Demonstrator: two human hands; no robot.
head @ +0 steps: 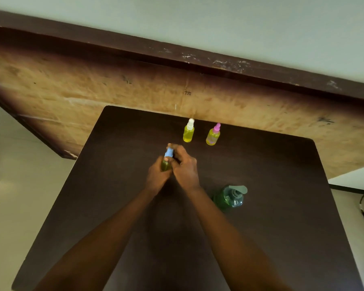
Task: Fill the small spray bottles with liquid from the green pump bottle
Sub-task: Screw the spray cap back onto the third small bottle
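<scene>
We see the left hand point(159, 175) gripping a blue-capped spray bottle point(166, 162) while the right hand point(184, 166) holds its cap; two capped bottles point(188, 131) stand beyond, green pump bottle point(229, 198) right, on the dark desk point(271, 206).

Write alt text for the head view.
The left hand grips a small blue-capped bottle at a dark table while the right hand holds its cap. A white-capped bottle and a pink-capped bottle, both holding yellow liquid, stand farther back; the green pump bottle stands to the right.
</scene>
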